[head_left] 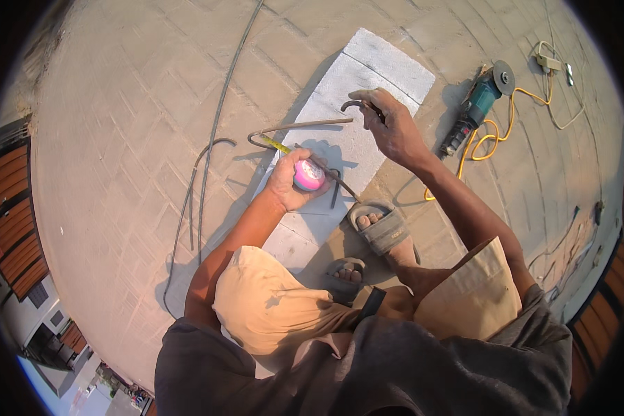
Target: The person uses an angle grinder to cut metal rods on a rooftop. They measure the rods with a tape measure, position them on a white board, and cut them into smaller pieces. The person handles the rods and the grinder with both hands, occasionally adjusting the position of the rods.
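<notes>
My left hand [289, 182] is closed around a round pink tape measure [309, 176]. A short length of its yellow blade [276, 144] is out, reaching the bend of a thin metal rod [305, 125] folded into a narrow V. The rod's other leg passes beneath my left hand and comes out beyond it. Over the pale block [388, 66], my right hand [399, 132] is closed on a short dark metal hook [352, 105], its curved end pointing left. A small dark bent piece [335, 188] shows beside the tape measure.
An angle grinder [473, 111] with a yellow cord [496, 139] lies on the paving to the right. Long thin rods [218, 104] lie at left, one with a hooked end. My sandalled foot [381, 225] is close to the block's near right edge. A power socket [549, 63] lies far right.
</notes>
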The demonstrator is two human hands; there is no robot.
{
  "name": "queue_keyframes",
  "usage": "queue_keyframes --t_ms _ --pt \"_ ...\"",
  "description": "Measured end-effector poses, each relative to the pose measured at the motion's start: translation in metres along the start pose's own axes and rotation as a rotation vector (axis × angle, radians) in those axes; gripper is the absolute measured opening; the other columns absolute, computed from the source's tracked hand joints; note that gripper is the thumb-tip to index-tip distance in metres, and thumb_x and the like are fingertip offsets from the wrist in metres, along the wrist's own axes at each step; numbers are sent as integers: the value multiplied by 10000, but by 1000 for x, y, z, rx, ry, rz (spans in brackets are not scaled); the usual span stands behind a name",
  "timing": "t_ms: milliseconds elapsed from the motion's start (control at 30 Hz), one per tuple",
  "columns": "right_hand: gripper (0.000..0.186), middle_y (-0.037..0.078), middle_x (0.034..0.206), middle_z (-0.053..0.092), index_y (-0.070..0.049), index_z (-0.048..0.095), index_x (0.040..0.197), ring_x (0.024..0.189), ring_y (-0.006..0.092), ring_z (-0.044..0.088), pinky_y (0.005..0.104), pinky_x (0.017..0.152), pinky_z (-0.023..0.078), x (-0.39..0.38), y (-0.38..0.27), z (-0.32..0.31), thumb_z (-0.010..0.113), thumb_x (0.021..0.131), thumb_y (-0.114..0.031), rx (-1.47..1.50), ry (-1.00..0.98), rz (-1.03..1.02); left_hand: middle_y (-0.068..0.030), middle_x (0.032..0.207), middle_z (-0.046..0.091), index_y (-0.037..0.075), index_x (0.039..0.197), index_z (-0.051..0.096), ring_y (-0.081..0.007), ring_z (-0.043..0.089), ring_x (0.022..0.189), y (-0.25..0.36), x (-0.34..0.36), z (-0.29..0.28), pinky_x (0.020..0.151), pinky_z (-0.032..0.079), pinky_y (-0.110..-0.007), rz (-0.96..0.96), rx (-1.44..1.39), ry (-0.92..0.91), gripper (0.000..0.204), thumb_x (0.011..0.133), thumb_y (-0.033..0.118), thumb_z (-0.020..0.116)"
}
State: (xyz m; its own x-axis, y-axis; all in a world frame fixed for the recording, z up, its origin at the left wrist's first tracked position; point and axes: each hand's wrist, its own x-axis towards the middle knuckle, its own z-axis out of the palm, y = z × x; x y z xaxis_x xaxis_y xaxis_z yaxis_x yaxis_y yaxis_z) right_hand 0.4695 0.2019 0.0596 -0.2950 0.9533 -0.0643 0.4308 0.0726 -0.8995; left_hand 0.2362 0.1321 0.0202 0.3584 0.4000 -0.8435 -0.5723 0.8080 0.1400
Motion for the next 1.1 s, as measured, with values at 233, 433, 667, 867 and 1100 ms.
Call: queue_keyframes --t_ms 233,433,667,867,1100 --pt "502 245 1044 661 19 522 1261 983 413 649 476 813 529 63 19 76 700 850 -208 -397 -344 -178 -92 977 686 111 1021 643 -332 672 958 4 13 -20 858 535 -510 -20 -33 -63 199 915 276 609" --pt "562 266 909 677 50 478 1235 908 440 668 504 788 533 60 13 94 715 769 -156 -457 -485 32 -69 955 659 141 1033 606 -279 641 929 -12 -7 -22 813 509 -501 66 -73 53 197 905 291 607" --pt "469 282 894 673 85 502 1195 871 437 677 506 746 543 52 8 93 605 776 -98 -427 -371 -62 -78 934 656 137 976 617 -302 648 926 5 -20 -28 754 528 -479 88 -71 123 211 856 301 671" --pt "649 173 822 569 -11 462 1406 739 269 570 382 703 472 17 -6 -6 585 769 -2 -149 -106 52 -84 955 647 147 967 600 -331 673 922 38 1 6 694 561 -473 16 28 -3 207 857 310 664" --pt "578 230 977 601 30 490 1349 899 366 619 426 822 497 -31 64 -4 614 789 -39 -148 134 54 -131 964 683 105 976 610 -316 683 873 59 64 102 676 587 -461 1 430 91 240 924 340 602"
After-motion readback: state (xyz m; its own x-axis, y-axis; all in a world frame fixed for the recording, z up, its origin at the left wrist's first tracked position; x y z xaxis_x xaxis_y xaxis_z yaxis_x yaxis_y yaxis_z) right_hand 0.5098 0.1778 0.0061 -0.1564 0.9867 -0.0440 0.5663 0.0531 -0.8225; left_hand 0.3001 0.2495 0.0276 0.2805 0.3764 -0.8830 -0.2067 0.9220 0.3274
